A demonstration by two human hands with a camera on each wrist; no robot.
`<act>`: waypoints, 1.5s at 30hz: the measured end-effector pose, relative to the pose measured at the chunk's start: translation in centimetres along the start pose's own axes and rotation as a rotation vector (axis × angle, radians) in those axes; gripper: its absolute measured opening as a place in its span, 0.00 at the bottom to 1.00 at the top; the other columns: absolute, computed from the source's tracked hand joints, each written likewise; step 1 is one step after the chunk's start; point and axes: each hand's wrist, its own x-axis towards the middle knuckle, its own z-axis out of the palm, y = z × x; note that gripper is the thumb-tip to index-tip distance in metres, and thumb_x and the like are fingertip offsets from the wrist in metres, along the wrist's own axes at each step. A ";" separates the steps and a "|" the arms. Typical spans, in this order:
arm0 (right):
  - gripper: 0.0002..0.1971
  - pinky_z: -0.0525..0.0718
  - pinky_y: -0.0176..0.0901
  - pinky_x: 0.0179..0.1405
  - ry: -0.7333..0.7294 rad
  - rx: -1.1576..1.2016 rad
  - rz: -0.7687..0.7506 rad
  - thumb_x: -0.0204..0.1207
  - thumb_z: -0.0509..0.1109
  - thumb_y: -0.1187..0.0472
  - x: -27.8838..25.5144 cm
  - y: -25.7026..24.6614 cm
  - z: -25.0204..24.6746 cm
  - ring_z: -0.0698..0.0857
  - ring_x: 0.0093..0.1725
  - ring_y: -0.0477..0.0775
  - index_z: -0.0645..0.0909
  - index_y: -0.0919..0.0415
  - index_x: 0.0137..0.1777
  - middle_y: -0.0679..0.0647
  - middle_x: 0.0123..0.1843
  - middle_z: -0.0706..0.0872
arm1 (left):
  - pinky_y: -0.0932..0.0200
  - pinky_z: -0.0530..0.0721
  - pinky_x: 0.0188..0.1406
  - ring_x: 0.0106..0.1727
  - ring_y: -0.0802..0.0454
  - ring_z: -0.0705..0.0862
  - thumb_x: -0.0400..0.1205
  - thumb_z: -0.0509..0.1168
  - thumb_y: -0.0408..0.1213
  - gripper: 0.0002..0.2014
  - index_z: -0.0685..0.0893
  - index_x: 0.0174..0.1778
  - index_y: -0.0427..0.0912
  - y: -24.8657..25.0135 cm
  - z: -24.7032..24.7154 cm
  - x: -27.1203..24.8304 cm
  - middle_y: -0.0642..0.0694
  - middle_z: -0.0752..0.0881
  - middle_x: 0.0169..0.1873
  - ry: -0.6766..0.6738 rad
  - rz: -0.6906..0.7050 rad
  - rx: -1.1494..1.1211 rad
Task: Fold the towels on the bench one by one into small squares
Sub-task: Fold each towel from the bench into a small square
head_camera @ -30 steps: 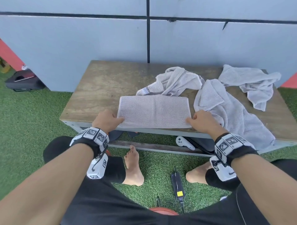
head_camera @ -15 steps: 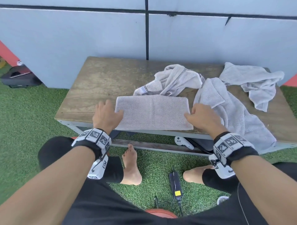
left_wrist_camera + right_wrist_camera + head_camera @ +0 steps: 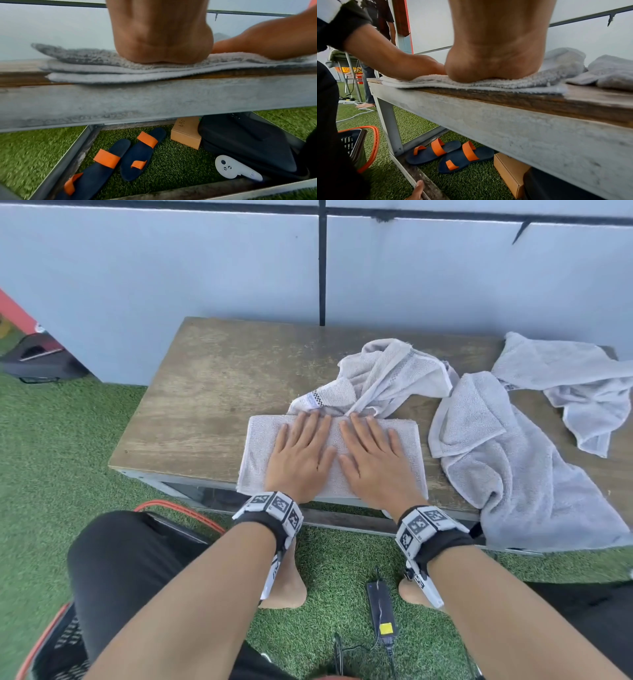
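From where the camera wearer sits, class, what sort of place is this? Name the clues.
Probably a makeshift work area on artificial turf, not a home laundry room. Clues: a rough wooden bench against plain grey wall panels, and sandals and a cardboard box stowed under it.

Under my bench, low in my left wrist's view, I read one handwritten number, "690", on the top face of the cardboard box [image 3: 186,133]. My wristbands carry only black-and-white square codes, no words.
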 end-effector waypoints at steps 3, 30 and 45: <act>0.32 0.40 0.60 0.87 -0.005 0.004 0.008 0.87 0.44 0.42 0.1 0.0 0.0 0.39 0.89 0.49 0.43 0.46 0.89 0.44 0.90 0.41 | 0.44 0.42 0.88 0.88 0.56 0.39 0.90 0.40 0.56 0.30 0.45 0.89 0.54 -1.1 0.1 0.2 0.56 0.44 0.89 0.019 -0.032 -0.006; 0.31 0.42 0.63 0.86 -0.067 -0.031 0.230 0.88 0.37 0.44 -0.3 3.2 -1.2 0.40 0.89 0.52 0.38 0.50 0.89 0.43 0.90 0.39 | 0.40 0.38 0.87 0.88 0.51 0.38 0.88 0.34 0.62 0.35 0.40 0.89 0.47 -6.9 -2.4 -2.0 0.50 0.40 0.89 -0.048 -0.446 -0.051; 0.33 0.29 0.65 0.83 -0.296 -0.009 -0.010 0.87 0.36 0.38 -0.7 -3.9 -0.5 0.21 0.83 0.54 0.26 0.44 0.85 0.51 0.84 0.19 | 0.42 0.75 0.67 0.69 0.34 0.74 0.84 0.63 0.49 0.17 0.78 0.43 0.35 -3.7 -6.0 -2.9 0.31 0.77 0.65 -0.026 -0.627 -0.227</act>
